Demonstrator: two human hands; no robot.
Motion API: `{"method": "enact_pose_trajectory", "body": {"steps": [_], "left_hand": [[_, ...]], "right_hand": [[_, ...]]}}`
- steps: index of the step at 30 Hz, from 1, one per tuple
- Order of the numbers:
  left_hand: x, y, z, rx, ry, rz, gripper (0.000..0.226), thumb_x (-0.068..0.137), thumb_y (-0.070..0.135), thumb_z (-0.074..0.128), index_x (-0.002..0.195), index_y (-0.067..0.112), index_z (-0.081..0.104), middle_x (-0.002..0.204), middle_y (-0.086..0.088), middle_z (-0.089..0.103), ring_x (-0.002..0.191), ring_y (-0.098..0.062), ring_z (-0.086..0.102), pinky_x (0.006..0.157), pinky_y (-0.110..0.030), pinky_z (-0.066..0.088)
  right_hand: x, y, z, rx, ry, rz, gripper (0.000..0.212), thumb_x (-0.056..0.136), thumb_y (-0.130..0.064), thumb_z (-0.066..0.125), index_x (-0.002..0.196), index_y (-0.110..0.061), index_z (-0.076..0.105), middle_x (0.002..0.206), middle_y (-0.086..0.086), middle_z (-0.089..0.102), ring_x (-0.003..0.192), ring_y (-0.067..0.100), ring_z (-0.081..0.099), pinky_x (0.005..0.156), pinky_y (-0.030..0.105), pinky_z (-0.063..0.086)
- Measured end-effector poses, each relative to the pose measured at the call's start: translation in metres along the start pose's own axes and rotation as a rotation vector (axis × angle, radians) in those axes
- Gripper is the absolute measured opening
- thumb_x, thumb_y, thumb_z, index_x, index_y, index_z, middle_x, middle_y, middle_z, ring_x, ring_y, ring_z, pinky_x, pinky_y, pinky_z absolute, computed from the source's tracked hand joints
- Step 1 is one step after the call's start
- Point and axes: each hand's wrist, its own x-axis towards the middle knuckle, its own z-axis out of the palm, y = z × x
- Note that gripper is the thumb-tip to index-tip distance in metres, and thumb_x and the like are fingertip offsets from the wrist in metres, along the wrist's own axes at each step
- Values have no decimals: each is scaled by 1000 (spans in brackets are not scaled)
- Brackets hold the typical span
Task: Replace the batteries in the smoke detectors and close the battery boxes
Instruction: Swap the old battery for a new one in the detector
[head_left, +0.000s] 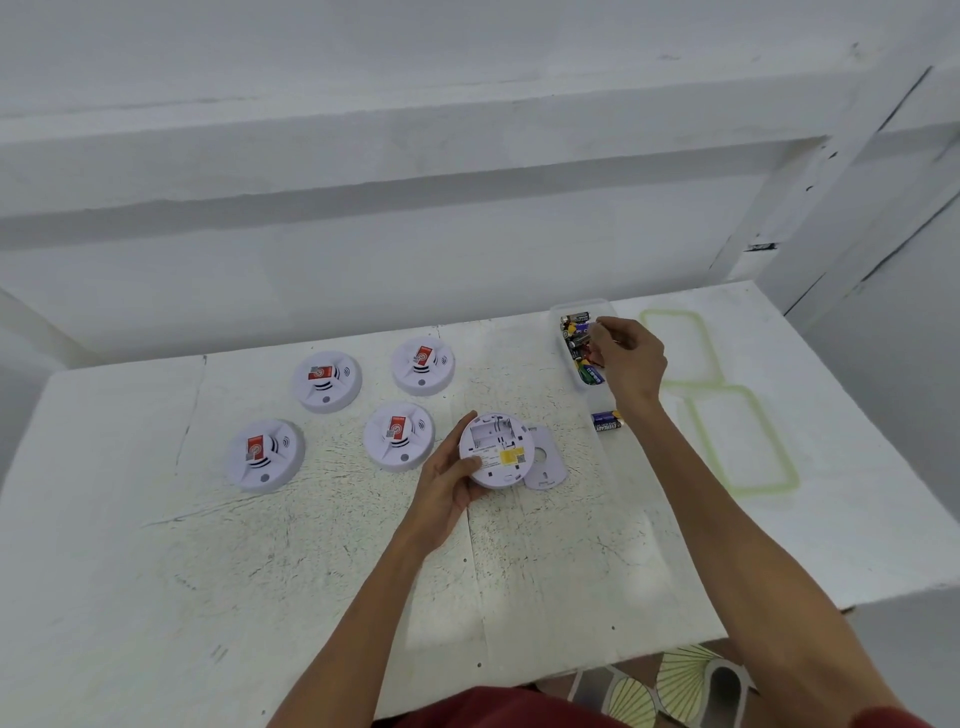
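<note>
Now the step in hand is to fetch new batteries for the open detector. The left hand grips the detector by its edge, thumb on one side and fingers around the other, back side up, near the middle of the counter. Its bay looks empty, and the cover lies flat just beside it on the right. The right hand is over the clear box at the far right, with its fingers curled down among the batteries. Whether it already pinches one I cannot tell.

To do this well, I think it is better to take one battery at a time, by its middle, so that the others do not roll out. Two loose batteries lie on the counter near the box. Probably they are the old ones, so they should not be mixed with the fresh ones. Before pushing a battery in, check the plus and minus marks in the bay, and press the spring end first. The left hand should hold the detector level. The cover goes on only when the bay is full. Four other detectors lie face up on the left.
</note>
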Motion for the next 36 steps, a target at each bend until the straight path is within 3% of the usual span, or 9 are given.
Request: {"method": "enact_pose_trajectory", "body": {"steps": [7,13,20,23,27,32,36], "left_hand": [[0,0,1,-5,1,1,57,101,-10,44,151,17,46,146,-9,62,132,-36,60,99,-56,56],[0,0,0,-11,4,-5,58,101,-10,45,152,16,46,146,-9,61,132,-36,60,99,-57,55],[0,0,-1,-5,7,1,59,101,-9,46,155,15,43,149,-12,58,135,-38,57,102,-60,52],[0,0,0,-1,10,0,58,101,-10,45,154,14,43,149,-12,59,134,-38,58,101,-60,52],[0,0,1,14,13,2,58,102,-10,45,154,14,44,147,-12,60,133,-38,59,101,-60,53],[0,0,1,17,16,5,58,102,-9,45,155,14,43,146,-14,61,132,-39,60,102,-59,53],[0,-1,0,26,10,12,59,102,-9,45,156,15,41,148,-14,58,133,-41,57,103,-61,52]], "right_hand": [[-7,-4,5,82,3,1,12,92,-26,65,98,-30,75,85,-1,75,75,18,73,80,41,61],[-20,-9,13,31,-113,24,24,98,-18,48,106,-18,71,75,6,67,62,18,67,69,33,61],[-43,-11,26,-120,-371,10,21,99,-22,57,103,-2,63,79,9,68,59,15,62,58,28,56],[-52,-9,28,-188,-437,-33,17,94,-23,65,95,-6,66,78,10,71,60,16,64,60,30,57],[-64,-6,30,-325,-520,-135,15,88,-31,72,88,-16,73,71,-3,72,57,12,66,58,21,55],[-76,5,33,-508,-560,-224,22,80,-37,79,90,-18,73,75,-5,71,61,4,64,62,20,54],[-82,12,35,-544,-576,-248,23,75,-26,84,88,-16,68,78,-3,69,70,8,64,65,21,55]]}}
